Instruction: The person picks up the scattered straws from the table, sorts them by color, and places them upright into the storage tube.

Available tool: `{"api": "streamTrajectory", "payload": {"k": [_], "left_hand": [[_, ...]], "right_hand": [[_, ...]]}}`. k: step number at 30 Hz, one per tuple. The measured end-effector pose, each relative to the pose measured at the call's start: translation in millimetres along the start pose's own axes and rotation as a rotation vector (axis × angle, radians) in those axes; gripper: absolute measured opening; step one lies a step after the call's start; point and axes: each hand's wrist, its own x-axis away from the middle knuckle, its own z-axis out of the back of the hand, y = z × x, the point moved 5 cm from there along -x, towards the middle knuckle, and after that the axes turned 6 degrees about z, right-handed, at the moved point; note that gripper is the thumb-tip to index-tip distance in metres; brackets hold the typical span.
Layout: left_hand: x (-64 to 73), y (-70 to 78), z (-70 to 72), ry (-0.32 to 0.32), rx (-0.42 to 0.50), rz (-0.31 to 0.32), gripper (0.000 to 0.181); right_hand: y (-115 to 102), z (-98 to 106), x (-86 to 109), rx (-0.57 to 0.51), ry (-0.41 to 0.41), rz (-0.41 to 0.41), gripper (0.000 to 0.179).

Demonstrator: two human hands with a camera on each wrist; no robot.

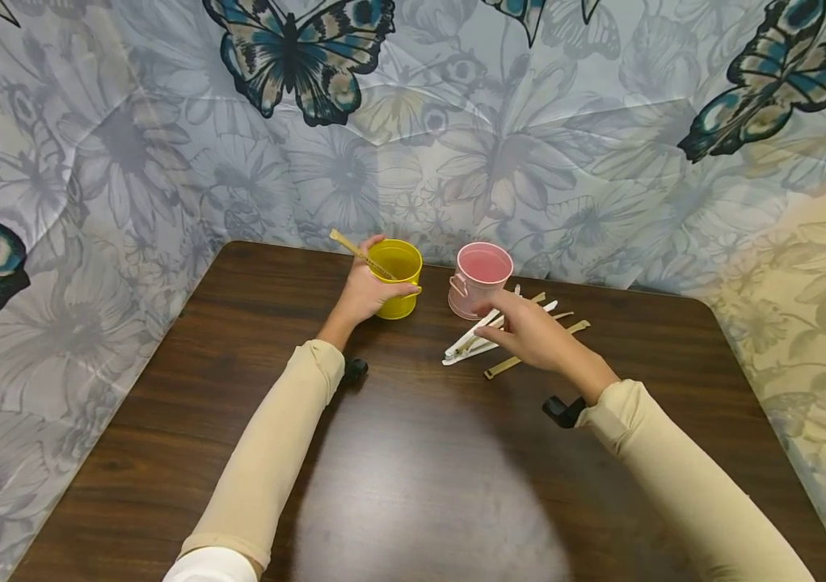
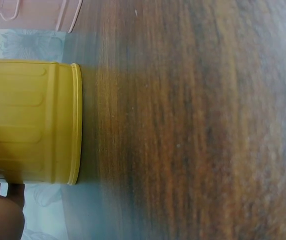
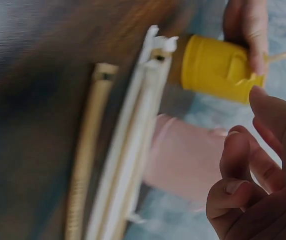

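Observation:
My left hand grips a yellow metal bucket around its upper side, thumb across the front near the rim. One slim tan wrapped stick leans in that bucket, its top poking out over the hand. Over a loose bundle of slim white wrapped sticks and tan ones, my right hand hovers with thumb and fingers apart and loosely bent. Nothing shows between its fingers in the right wrist view. A separate tan wrapped stick lies beside the bundle.
A pink metal bucket stands upright just behind the sticks, to the right of the yellow one. The dark wooden table meets a butterfly-printed cloth backdrop at its far edge.

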Motion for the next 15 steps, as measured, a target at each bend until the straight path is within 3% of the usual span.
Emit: {"api": "streamTrajectory", "payload": {"k": [8,15], "left_hand": [[-0.3,-0.7,-0.3,0.008,-0.003,-0.018,0.11],[-0.7,-1.7,-0.6,0.014,-0.013,-0.023,0.113]], "right_hand": [[34.0,-13.5,40.6,0.013,0.01,-0.081,0.031],[61.3,-21.3,65.7,0.042,-0.074,-0.157,0.034]]}}
